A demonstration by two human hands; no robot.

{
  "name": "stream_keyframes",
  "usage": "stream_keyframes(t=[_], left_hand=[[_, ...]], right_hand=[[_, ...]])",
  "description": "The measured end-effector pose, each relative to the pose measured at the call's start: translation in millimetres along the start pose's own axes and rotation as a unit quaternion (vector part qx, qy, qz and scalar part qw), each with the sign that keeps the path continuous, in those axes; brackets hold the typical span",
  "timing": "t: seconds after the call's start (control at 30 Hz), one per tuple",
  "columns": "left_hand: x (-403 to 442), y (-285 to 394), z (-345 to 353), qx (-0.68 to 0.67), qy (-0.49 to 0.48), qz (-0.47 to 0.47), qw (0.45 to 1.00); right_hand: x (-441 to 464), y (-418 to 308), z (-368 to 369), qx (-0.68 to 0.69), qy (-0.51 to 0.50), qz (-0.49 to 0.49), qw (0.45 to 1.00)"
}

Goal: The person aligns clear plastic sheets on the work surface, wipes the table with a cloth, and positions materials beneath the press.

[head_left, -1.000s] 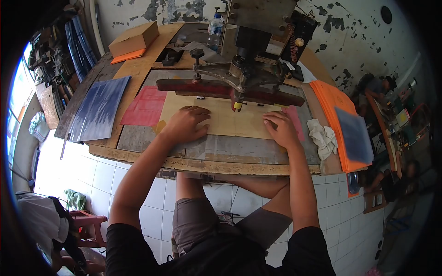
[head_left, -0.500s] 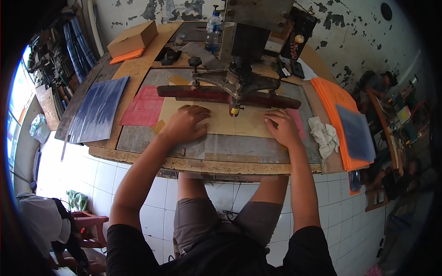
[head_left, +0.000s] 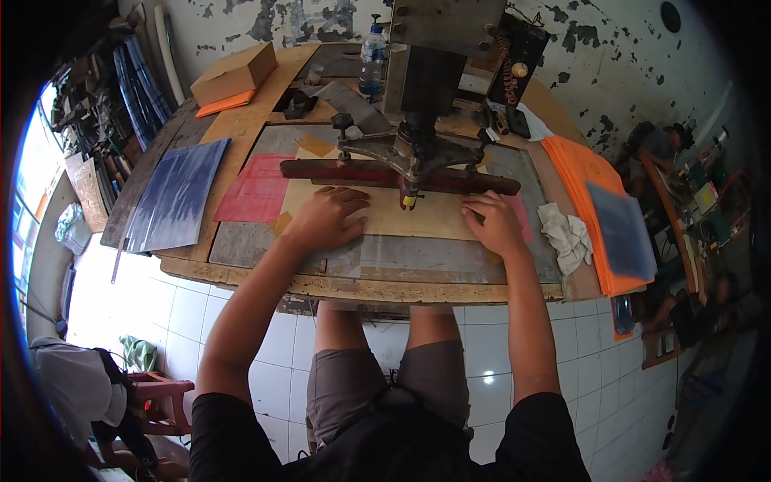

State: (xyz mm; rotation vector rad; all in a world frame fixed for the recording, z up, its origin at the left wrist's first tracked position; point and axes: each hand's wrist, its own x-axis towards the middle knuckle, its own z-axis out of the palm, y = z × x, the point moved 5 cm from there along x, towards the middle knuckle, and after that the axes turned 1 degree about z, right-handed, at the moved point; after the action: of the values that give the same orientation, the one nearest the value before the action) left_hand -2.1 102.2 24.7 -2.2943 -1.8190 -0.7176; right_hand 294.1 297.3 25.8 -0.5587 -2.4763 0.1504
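My left hand (head_left: 331,218) lies palm down with fingers apart on the left part of a tan sheet (head_left: 414,221). On the sheet's right part rests my right hand (head_left: 491,221), its fingers loosely bent and nothing visible in them. Just beyond my fingertips, a long dark red press bar (head_left: 365,172) spans the sheet, hung from a metal bracket (head_left: 414,151) of a press (head_left: 438,80). A yellow-tipped piece (head_left: 409,201) hangs at the bar's middle. Pink-red material (head_left: 253,189) shows left of the sheet. Whether the bar touches the sheet, I cannot tell.
Clear bluish plastic sheets (head_left: 177,193) lie at left, near a cardboard box (head_left: 234,74). To the right are a white cloth (head_left: 564,238) and an orange stack (head_left: 590,209) with a plastic sheet on top. A bottle (head_left: 372,60) stands behind. Other people sit at both sides.
The press bar looks slightly lower, nearer the sheet. My right leg has swung inward toward the left one. Both hands keep their places on the sheet.
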Motion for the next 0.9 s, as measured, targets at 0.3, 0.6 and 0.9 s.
stream_keyframes(t=[0.3, 0.6, 0.9], left_hand=[[-16.3, 7.6, -20.4, -0.046, 0.063, -0.013, 0.997], [-157.2, 55.6, -32.4, 0.023, 0.196, -0.178, 0.964], [-227.0, 54.5, 66.7, 0.164, 0.314, -0.232, 0.906]], right_hand=[[-25.4, -23.3, -15.2, 0.008, -0.007, 0.026, 1.000], [-124.3, -47.6, -45.4, 0.056, 0.141, 0.148, 0.977], [-126.1, -48.3, -38.6, 0.022, 0.161, 0.170, 0.972]])
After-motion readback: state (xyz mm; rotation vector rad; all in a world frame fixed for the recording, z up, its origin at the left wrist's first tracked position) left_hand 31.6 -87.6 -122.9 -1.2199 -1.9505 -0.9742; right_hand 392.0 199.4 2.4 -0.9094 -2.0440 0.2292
